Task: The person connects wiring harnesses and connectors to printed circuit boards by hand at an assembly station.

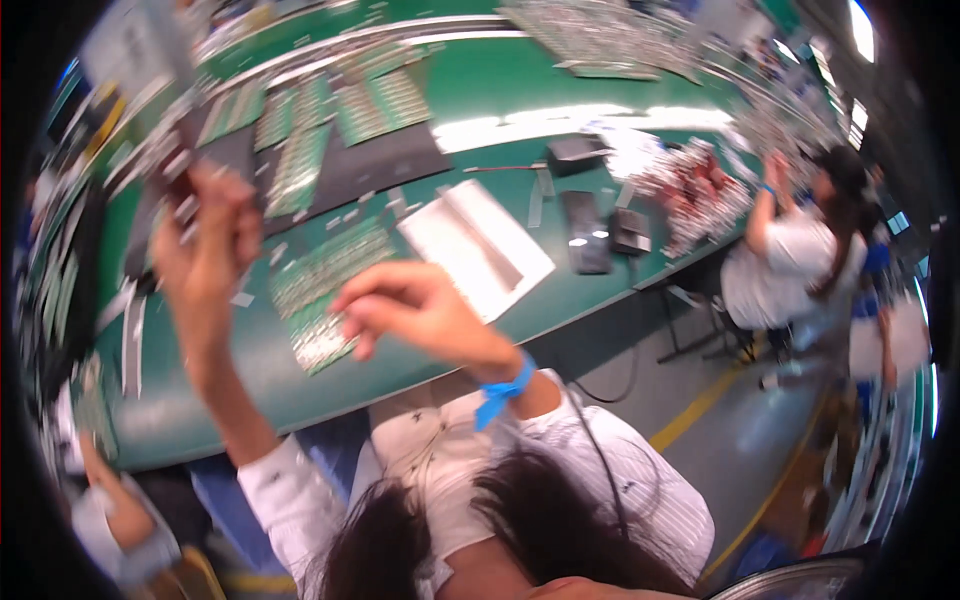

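My left hand (210,235) is raised over the left part of the green bench, its fingers bent closed and blurred. A dark reddish piece (178,172) shows at its fingertips, too smeared to name. Lower and to the right, my right hand (420,310) hovers with curled fingers over a panel of green circuit boards (330,265). Thumb and forefinger are close together; whatever they may pinch is too small to see. A blue band (508,388) is tied round the right wrist, with a cord near that arm. Beside the right hand lies a white sheet (470,235) bearing a grey strip.
More circuit board panels (380,105) lie on a black mat (385,165) behind. To the right are a black phone-like device (587,230), a small black box (630,232) and a heap of silvery and red parts (700,195). A co-worker (800,245) sits at the right; another person's arm (115,495) shows lower left.
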{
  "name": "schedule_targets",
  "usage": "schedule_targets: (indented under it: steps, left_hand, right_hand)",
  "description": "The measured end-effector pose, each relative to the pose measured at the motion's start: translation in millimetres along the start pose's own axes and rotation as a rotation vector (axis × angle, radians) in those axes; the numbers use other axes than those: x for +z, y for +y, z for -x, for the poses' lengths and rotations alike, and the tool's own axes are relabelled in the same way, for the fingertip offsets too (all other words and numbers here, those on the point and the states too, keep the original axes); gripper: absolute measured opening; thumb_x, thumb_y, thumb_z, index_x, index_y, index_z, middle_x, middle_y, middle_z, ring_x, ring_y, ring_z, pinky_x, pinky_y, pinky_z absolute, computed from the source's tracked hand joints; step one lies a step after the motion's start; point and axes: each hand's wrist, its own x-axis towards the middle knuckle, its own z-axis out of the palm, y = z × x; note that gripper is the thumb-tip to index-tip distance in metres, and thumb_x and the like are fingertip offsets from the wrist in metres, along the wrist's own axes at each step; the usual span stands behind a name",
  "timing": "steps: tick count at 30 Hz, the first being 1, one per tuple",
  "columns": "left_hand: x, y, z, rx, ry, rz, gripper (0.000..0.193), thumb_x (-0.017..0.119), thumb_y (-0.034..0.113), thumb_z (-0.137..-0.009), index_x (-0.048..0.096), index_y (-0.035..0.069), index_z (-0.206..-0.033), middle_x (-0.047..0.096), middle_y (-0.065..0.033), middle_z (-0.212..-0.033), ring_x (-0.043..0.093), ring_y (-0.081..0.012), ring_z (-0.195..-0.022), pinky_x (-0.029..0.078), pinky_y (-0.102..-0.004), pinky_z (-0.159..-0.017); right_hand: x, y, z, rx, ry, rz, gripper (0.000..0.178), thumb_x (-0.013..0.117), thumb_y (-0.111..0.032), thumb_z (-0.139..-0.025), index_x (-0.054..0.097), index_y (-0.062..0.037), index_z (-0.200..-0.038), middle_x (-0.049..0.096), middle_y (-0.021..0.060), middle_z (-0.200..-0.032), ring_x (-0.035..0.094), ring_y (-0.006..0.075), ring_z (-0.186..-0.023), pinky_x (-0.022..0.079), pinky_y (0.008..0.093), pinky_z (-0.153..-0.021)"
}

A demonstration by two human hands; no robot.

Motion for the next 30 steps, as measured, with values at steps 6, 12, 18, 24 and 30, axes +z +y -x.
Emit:
schedule_targets:
  steps: [6, 12, 18, 24, 30]
  left_hand:
    - [-20, -3, 7, -0.217, -0.137, 0.153, 0.029, 0.049, 0.029, -0.085, 0.044, 0.007, -0.067, 0.036, 0.0049, -0.051, 0.031, -0.0019, -0.043, 0.023, -0.0193, -0.039]
    - [-35, -13, 11, -0.297, -0.128, 0.201, 0.023, 0.046, 0.026, -0.087, 0.044, 0.006, -0.075, 0.030, 0.0060, -0.050, 0.025, -0.0015, -0.041, 0.017, -0.0191, -0.038]
    - [-46, -19, 20, -0.312, -0.096, 0.105, 0.023, 0.050, 0.025, -0.085, 0.045, 0.005, -0.073, 0.030, 0.0068, -0.050, 0.024, -0.0011, -0.042, 0.018, -0.0183, -0.039]
    - [-53, -24, 26, -0.417, -0.117, 0.101, 0.024, 0.049, 0.025, -0.085, 0.046, 0.005, -0.074, 0.029, 0.0072, -0.050, 0.024, -0.0011, -0.041, 0.018, -0.0186, -0.038]
    - [-66, -30, 37, -0.419, -0.170, 0.147, 0.025, 0.044, 0.026, -0.088, 0.049, 0.002, -0.082, 0.028, 0.0069, -0.050, 0.024, -0.0010, -0.041, 0.018, -0.0183, -0.038]
  right_hand:
    - [2, 0, 5, -0.074, 0.109, 0.170, 0.016, 0.052, -0.008, -0.080, 0.058, 0.0061, -0.085, 0.054, 0.0079, -0.070, 0.054, 0.0156, -0.062, 0.046, 0.0282, -0.058]
    - [1, 4, -1, 0.135, -0.064, -0.073, 0.023, 0.049, -0.011, -0.082, 0.057, 0.0077, -0.092, 0.055, 0.0064, -0.067, 0.054, 0.0140, -0.064, 0.045, 0.0262, -0.063]
    - [9, 11, -6, 0.229, -0.120, 0.125, 0.022, 0.048, -0.010, -0.081, 0.055, 0.0084, -0.091, 0.060, 0.0166, -0.073, 0.060, 0.0224, -0.068, 0.049, 0.0320, -0.064]
    - [15, 19, -6, 0.338, -0.130, -0.001, 0.019, 0.052, -0.008, -0.081, 0.055, 0.0079, -0.091, 0.061, 0.0183, -0.084, 0.061, 0.0185, -0.073, 0.050, 0.0267, -0.067]
    - [17, 36, -7, 0.193, -0.132, 0.233, 0.012, 0.056, -0.004, -0.078, 0.057, 0.0064, -0.084, 0.061, 0.0132, -0.079, 0.060, 0.0166, -0.072, 0.049, 0.0255, -0.066]
